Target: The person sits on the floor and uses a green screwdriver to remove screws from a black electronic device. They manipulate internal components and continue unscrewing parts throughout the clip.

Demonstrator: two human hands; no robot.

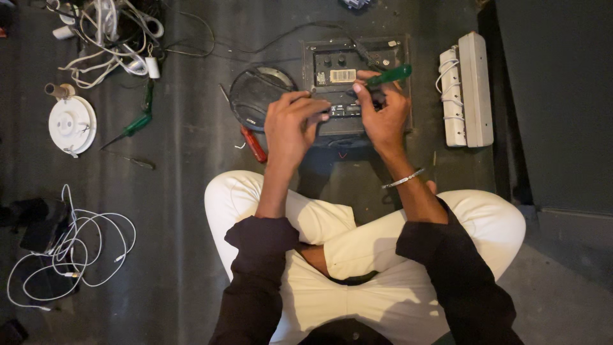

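Steadiness is being called for here: the dark rectangular electronic panel [355, 86], lying on the floor before the crossed legs, is best being braced by the left hand [290, 128] while the tip is being kept square. A green-handled screwdriver [388, 76] is being clenched in the right hand [382, 112]; the left grip is being curled loosely, fingertips touching the panel's front edge.

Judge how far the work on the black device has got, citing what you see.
Done: the black device lies on the floor beside a round speaker. In hand: the right hand holds a green-handled screwdriver at its panel while the left hand steadies it. Left: cannot tell which screws remain; they are hidden.
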